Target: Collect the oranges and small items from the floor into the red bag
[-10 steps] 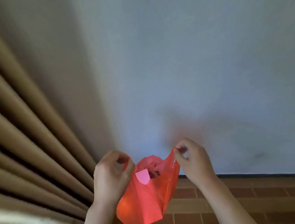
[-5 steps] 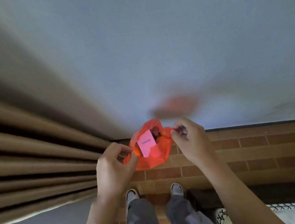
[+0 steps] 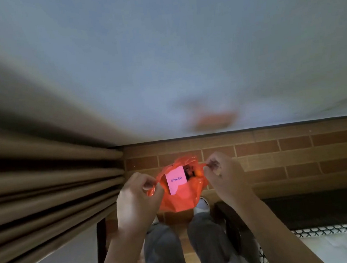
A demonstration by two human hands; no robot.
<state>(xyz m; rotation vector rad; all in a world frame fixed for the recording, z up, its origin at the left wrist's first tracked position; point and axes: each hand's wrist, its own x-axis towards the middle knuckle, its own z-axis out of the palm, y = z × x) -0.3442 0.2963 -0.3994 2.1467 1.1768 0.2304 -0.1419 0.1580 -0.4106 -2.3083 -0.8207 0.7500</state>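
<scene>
Head view: two hands, left hand [image 3: 135,199] and right hand [image 3: 224,176], pinch one red bag [image 3: 180,200].

A pale grey-blue wall [image 3: 183,57] fills the upper part of the view, with a blurred orange-red glow low on it. Brown pleated curtains [image 3: 48,194] hang along the left side. A floor of reddish-brown brick-pattern tiles [image 3: 275,154] meets the wall's foot. The person's grey trousers [image 3: 207,241] and light shoes [image 3: 202,205] show below, and a white cloth with a black lattice border [image 3: 335,245] lies at lower right
</scene>
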